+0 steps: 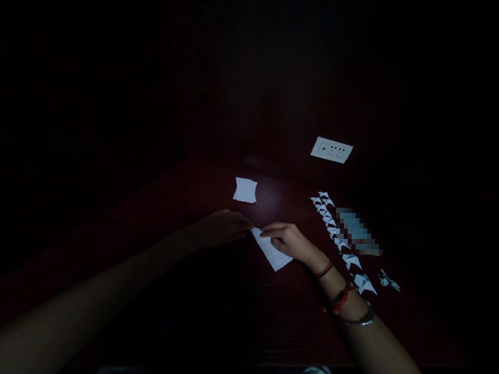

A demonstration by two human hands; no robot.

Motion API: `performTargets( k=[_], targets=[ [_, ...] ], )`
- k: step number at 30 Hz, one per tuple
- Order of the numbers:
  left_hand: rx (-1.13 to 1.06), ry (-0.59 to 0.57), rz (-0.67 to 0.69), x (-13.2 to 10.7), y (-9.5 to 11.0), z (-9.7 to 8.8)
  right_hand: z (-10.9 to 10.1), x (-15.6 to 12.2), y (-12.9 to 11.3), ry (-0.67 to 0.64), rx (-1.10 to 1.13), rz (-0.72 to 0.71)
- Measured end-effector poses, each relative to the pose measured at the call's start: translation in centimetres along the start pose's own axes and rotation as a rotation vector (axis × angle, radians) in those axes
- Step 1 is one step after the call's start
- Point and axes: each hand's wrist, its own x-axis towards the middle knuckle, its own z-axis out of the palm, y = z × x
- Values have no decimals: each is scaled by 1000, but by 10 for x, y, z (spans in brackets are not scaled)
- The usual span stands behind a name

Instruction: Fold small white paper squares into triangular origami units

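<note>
Lying on the dark reddish wooden tabletop, a white lined paper strip is touched by the open-fingered left hand and gripped by the curled right hand.

left arm: bare, reaching in from lower left, forearm low and nearly straight | left hand: palm down, fingers flat, tips pointing right | right arm: in from lower right, wrist slightly bent | right hand: palm down, index stretched left, other fingers curled, tips near left hand's; grip unclear in dim light
</note>
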Motion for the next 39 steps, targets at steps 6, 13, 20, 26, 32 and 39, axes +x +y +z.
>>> performTargets(
  k=[6,13,20,26,32,39],
  targets=[
    [70,-22,44,1,7,-9,0,1,1,18,64,5],
    [21,-3,110,-1,5,-10,-1,0,3,27,88,-3],
    [81,6,32,-1,14,-12,0,-2,3,26,52,-26],
    [159,-10,-23,-5,25,-13,1,-4,3,24,23,-62],
    [171,-54,-73,-13,22,-6,4,-6,5,44,18,-77],
    [82,29,-93,-6,22,-3,4,-7,6,39,13,-85]
  ],
)
